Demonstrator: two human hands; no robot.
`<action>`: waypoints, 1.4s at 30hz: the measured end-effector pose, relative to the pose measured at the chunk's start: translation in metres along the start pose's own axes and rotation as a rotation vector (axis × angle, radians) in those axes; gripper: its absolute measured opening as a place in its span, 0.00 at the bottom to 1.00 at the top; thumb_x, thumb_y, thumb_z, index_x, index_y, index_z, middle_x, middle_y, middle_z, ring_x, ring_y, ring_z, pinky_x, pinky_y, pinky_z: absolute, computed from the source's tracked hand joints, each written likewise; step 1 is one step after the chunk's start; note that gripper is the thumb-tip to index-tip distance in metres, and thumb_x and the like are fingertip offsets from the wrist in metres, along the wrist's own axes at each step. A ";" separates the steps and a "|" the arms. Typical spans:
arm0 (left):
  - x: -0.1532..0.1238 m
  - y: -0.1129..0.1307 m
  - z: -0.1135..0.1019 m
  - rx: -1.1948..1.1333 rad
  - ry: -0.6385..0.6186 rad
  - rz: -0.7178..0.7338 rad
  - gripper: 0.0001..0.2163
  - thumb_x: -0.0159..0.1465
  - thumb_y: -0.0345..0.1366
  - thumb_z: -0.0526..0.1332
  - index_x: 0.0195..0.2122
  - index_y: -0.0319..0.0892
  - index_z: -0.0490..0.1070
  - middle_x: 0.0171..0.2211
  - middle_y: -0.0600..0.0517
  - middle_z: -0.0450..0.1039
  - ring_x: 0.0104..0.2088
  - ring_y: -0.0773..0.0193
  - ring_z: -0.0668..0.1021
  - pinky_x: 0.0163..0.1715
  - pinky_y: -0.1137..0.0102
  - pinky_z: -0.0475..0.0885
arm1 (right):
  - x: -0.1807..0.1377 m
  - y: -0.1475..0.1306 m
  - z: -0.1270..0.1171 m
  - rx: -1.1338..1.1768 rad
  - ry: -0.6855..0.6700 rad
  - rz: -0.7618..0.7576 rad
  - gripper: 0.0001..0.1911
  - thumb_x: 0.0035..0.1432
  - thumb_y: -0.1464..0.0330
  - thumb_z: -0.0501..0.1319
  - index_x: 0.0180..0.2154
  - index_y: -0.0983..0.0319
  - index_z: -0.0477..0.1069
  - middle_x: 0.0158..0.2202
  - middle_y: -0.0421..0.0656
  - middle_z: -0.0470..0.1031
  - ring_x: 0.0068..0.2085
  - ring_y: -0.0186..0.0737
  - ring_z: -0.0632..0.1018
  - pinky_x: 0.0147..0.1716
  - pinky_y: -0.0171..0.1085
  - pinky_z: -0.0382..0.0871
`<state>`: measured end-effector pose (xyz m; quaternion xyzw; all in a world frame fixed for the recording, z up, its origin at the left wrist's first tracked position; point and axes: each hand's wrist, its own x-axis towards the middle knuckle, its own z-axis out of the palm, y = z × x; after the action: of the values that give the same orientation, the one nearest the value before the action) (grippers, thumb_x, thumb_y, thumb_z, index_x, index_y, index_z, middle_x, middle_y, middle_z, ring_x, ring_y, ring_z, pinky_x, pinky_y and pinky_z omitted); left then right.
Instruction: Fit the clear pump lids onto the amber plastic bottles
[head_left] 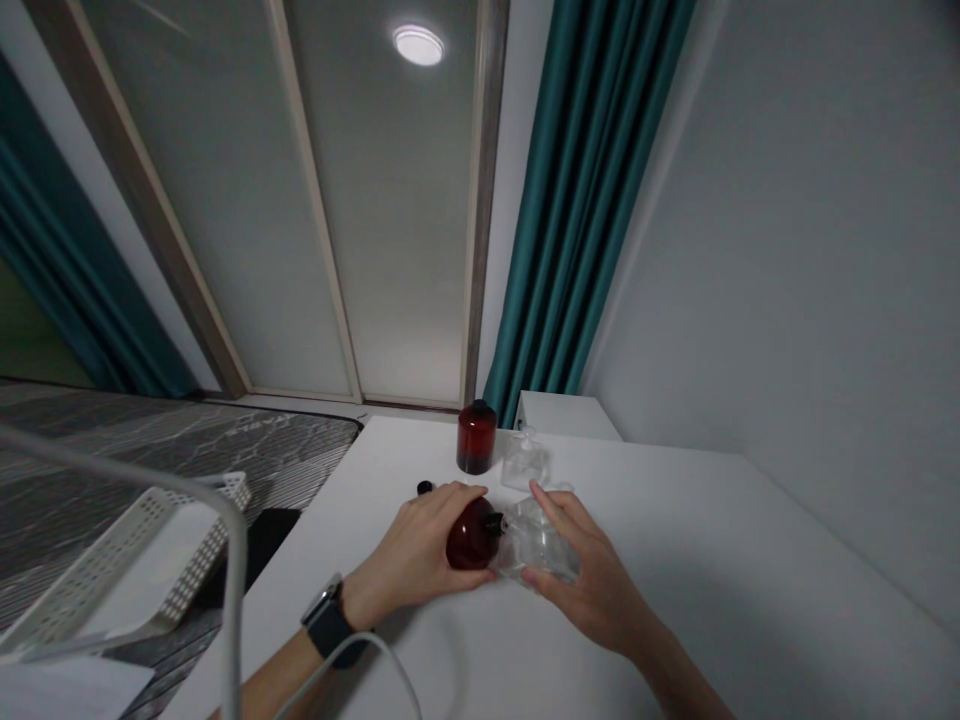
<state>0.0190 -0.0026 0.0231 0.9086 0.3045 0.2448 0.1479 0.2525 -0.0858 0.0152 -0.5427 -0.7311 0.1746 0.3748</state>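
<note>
On the white table (712, 560), my left hand (420, 555) is wrapped round a dark red bottle (471, 535) tipped on its side, its black neck pointing right. My right hand (581, 570) grips a clear bottle (541, 545), whose mouth meets the red bottle's neck. Behind them stand a second dark red bottle (476, 437) with a cap, upright, and a small clear bottle (525, 462). A small black cap (425, 488) lies just beyond my left fingers. I wear a dark watch (330, 625) on the left wrist.
A white perforated basket (135, 560) and a dark flat object (259, 545) lie left of the table on a grey patterned surface. A white cable (367, 665) crosses my left forearm. Teal curtains (592, 200) hang behind; a white wall stands to the right.
</note>
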 end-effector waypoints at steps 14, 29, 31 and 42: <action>-0.002 -0.001 0.002 -0.016 0.014 -0.014 0.34 0.53 0.44 0.72 0.58 0.49 0.57 0.53 0.47 0.72 0.51 0.50 0.77 0.48 0.58 0.74 | 0.002 -0.004 -0.003 -0.016 -0.006 -0.004 0.43 0.54 0.69 0.67 0.68 0.54 0.53 0.57 0.49 0.67 0.57 0.49 0.71 0.59 0.51 0.66; -0.001 -0.001 0.003 -0.096 0.076 -0.039 0.34 0.53 0.44 0.72 0.58 0.48 0.58 0.52 0.47 0.73 0.49 0.50 0.78 0.46 0.59 0.74 | 0.016 -0.016 -0.016 -0.030 -0.071 -0.032 0.41 0.55 0.70 0.65 0.68 0.59 0.54 0.56 0.51 0.66 0.57 0.50 0.70 0.60 0.52 0.65; -0.001 -0.001 0.004 -0.107 0.087 -0.041 0.35 0.53 0.43 0.72 0.59 0.48 0.58 0.52 0.47 0.73 0.50 0.51 0.78 0.47 0.59 0.74 | 0.018 -0.018 -0.018 -0.036 -0.076 -0.029 0.41 0.55 0.70 0.65 0.67 0.59 0.54 0.56 0.51 0.66 0.58 0.50 0.69 0.60 0.52 0.64; 0.000 0.001 0.004 -0.187 0.106 -0.071 0.34 0.54 0.42 0.71 0.59 0.49 0.58 0.53 0.46 0.72 0.51 0.50 0.77 0.49 0.57 0.73 | 0.026 -0.027 -0.027 -0.059 -0.119 -0.043 0.40 0.55 0.70 0.65 0.67 0.58 0.54 0.56 0.49 0.66 0.57 0.50 0.69 0.59 0.53 0.64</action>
<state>0.0216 -0.0044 0.0200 0.8653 0.3194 0.3143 0.2245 0.2510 -0.0746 0.0597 -0.5266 -0.7682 0.1767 0.3182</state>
